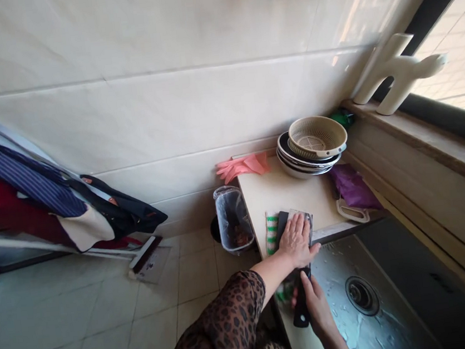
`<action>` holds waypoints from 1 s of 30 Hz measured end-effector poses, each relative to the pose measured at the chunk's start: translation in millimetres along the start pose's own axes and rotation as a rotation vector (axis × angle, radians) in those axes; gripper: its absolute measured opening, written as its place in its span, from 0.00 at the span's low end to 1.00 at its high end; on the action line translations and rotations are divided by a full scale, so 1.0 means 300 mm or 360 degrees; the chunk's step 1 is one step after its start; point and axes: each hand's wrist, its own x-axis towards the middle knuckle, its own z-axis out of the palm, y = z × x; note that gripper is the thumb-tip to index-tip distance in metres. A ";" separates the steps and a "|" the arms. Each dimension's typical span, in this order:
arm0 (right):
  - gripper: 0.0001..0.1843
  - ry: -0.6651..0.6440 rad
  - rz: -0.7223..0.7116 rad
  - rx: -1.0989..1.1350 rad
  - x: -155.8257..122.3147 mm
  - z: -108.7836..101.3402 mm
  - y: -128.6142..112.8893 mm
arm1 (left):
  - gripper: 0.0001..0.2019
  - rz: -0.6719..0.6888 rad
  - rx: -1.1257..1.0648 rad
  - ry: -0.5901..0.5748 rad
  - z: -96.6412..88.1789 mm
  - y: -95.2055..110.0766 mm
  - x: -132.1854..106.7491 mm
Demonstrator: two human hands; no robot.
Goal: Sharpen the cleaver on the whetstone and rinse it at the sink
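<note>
A kitchen cleaver [300, 305] with a black handle lies along the counter edge beside the sink. My right hand [316, 302] is closed around its handle. My left hand [296, 241] rests flat on the blade, fingers stretched out, covering much of it. Under the blade is a dark flat slab [281, 226]; its kind I cannot make out. A green-and-white striped cloth [271, 230] lies beneath the slab on the counter [297, 192].
To the right is a wet metal sink [339, 263] with a drain. Stacked bowls [287, 157] with a beige colander [316, 137], pink gloves [243, 166] and a purple cloth or bag [354, 188] sit farther back. A lined bin [233, 219] stands left of the counter.
</note>
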 end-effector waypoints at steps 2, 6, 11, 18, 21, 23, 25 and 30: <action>0.25 0.0008 0.0004 -0.0072 -0.021 -0.001 0.018 | 0.40 0.0007 0.0010 -0.0007 0.000 0.009 -0.037; 0.29 0.0366 -0.0128 -0.0608 -0.060 0.015 0.082 | 0.42 0.0047 0.0046 0.0022 0.000 0.022 -0.127; 0.25 0.0360 -0.0012 -0.1031 -0.013 0.038 0.004 | 0.43 0.0002 0.0097 -0.0029 -0.031 -0.001 -0.056; 0.24 0.0310 0.0108 -0.1260 -0.065 0.024 0.011 | 0.43 0.0084 0.0089 -0.0003 -0.015 0.022 -0.102; 0.24 0.0309 0.0129 -0.1376 -0.051 0.024 -0.033 | 0.44 0.0005 0.0113 -0.0033 -0.013 0.016 -0.069; 0.23 0.0328 0.0135 -0.1426 -0.032 0.027 -0.068 | 0.43 -0.0062 0.0125 -0.0060 -0.019 0.008 -0.034; 0.22 0.0333 0.0146 -0.1398 -0.033 0.032 -0.067 | 0.43 -0.0034 0.0121 -0.0054 -0.023 0.006 -0.034; 0.21 0.0307 0.0208 -0.1352 -0.057 0.036 -0.016 | 0.43 0.0144 0.0089 -0.0027 -0.020 0.013 -0.080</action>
